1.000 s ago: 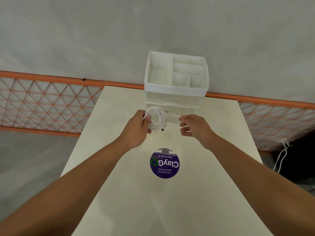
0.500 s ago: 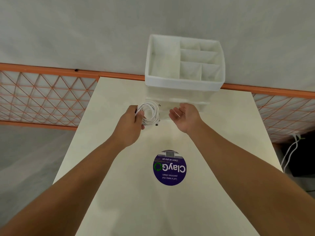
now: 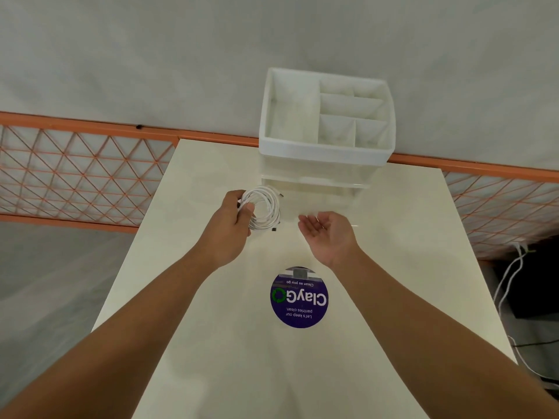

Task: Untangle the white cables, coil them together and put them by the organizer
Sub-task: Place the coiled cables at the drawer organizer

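A person's left hand (image 3: 231,226) grips a coil (image 3: 262,210) of white cables above a cream table (image 3: 211,343), thumb across the loops and fingers curled round their near-left side; the coil hangs just in front of the white organizer (image 3: 325,146), near its left front corner, and whether it touches the table cannot be told; two dark plug tips stick out of the loops, one at the top right, one at the bottom. The right hand (image 3: 328,231) hovers palm-up beside the coil, apart from it, fingers loosely spread and holding nothing. The organizer stands at the far edge of the table, its open top split into one long compartment on the left and smaller ones on the right, with clear drawers below. A round purple sticker (image 3: 299,297) reading "ClayGo" lies on the table between the forearms. Behind the table runs an orange lattice rail (image 3: 75,176) against a grey wall; loose white cords (image 3: 511,282) hang off to the right.
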A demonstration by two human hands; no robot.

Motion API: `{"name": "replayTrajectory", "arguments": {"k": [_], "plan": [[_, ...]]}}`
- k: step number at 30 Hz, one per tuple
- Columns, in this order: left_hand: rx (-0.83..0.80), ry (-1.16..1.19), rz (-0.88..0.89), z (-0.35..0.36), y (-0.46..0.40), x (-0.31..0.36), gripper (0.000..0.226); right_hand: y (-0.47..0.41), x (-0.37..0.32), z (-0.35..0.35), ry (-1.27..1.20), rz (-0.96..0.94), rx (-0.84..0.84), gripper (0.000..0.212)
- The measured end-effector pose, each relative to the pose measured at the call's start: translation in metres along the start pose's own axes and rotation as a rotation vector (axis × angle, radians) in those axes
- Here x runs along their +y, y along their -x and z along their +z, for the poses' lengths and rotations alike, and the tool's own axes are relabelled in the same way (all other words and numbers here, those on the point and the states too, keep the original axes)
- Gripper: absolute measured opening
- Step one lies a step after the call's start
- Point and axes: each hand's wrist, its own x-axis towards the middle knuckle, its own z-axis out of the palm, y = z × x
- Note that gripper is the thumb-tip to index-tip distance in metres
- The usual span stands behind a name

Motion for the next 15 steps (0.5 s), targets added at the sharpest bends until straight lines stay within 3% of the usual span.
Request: {"name": "replayTrajectory", "arguments": {"k": [15], "plan": [[-0.106,0.041,0.003,0.014,-0.018,0.039,0.021,0.043,0.021,-0.027,-0.02,0.042,0.016,0.014]]}}
